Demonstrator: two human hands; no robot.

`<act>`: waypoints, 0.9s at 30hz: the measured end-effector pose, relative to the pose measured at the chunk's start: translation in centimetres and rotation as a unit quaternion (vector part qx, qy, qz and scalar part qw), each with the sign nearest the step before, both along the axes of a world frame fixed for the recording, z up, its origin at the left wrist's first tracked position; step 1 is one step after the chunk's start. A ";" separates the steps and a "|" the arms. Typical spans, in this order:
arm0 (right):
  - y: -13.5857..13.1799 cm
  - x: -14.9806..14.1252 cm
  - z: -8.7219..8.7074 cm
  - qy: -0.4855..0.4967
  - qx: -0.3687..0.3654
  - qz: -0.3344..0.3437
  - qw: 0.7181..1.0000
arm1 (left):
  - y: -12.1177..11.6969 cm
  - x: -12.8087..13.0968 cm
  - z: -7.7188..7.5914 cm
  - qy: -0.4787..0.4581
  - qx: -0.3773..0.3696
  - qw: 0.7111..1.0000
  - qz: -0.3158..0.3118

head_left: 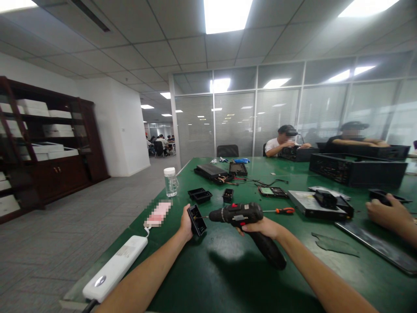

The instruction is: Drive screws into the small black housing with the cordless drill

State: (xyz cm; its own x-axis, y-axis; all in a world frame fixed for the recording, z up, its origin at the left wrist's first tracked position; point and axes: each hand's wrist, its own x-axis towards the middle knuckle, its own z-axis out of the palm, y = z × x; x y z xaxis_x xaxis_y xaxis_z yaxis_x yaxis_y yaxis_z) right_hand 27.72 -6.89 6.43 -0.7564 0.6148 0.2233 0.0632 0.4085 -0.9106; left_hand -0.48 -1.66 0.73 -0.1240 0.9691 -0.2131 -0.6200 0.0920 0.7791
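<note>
My left hand [186, 224] grips a small black plastic box [197, 221] by its side, its open face tilted toward the right. A black cordless drill [239, 214] with red accents is in my right hand [260, 228], wrapped round the handle. Its thin bit points left and reaches the inside of the box; whether the tip touches a screw there is too small to tell. Beyond the box lie a pair of similar black trays [200, 195] and a smaller black part [228, 195]. Right of the drill lies a screwdriver [285, 211] with an orange and black handle.
A white power strip [115, 267] and a clear bottle [170, 182] line the green table's left edge. Farther back are a black device case [213, 173], cables and a circuit board [273, 191]. At right, a co-worker's hand [389, 213] is near a dark panel [378, 245].
</note>
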 end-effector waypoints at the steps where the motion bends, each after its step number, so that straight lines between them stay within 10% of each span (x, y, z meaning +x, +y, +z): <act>1: 0.0 0.0 0.0 0.000 0.000 -0.001 1.000 | 0.0 0.0 0.0 0.001 0.001 1.000 -0.003; 27: 0.1 0.0 -0.3 0.002 -0.002 -0.009 1.000 | -0.3 0.1 0.3 0.001 0.000 1.000 -0.012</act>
